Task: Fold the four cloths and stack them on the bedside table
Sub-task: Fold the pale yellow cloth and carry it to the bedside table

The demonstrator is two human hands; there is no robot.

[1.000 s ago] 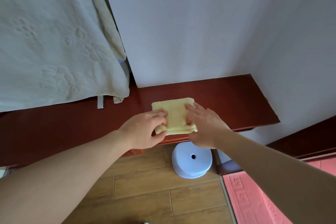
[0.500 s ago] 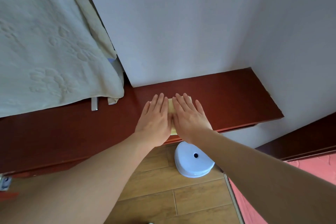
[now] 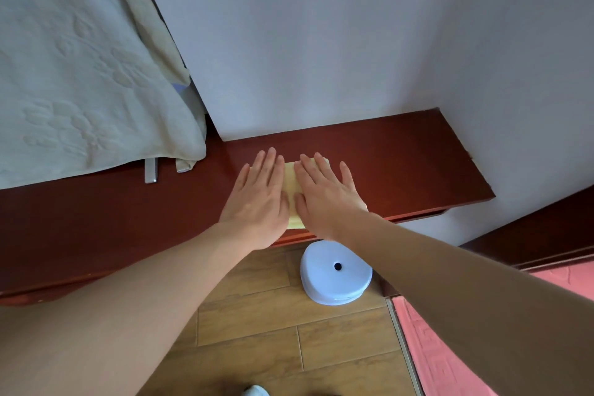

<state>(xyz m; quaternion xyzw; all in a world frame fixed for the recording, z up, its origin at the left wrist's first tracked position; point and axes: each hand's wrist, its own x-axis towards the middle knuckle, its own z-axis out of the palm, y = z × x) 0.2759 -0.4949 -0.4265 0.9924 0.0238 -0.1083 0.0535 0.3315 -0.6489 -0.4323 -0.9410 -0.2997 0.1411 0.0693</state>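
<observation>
Both my hands are flat, palms down, fingers straight, gripping nothing; left hand (image 3: 257, 199) presses the left half of the folded yellow cloth (image 3: 292, 185), right hand (image 3: 324, 196) presses the right half, its thumb beside my left hand's edge; only a narrow strip of cloth shows between them, plus a corner at 12 o'clock past my right fingertips and a bit of the front edge at 6 o'clock; cloth lies on the dark red bedside table (image 3: 401, 164), near the table's front edge, roughly frame centre; can't tell how many layers or whether anything sits under it, hands cover most; white wall (image 3: 321, 42) rises right behind the table at 12 o'clock; pale embossed towel (image 3: 80, 74) with paw-print pattern hangs over the table at 10 o'clock, well apart from the cloth; small silver metal piece (image 3: 151, 170) just below the towel's hem at 9 o'clock of my left hand; light blue plastic stool (image 3: 336, 276) on the wooden floor (image 3: 273, 315) at 6 o'clock of the cloth, partly under the table edge; pink mat (image 3: 450, 347) at 4 o'clock beside the floor boards.
</observation>
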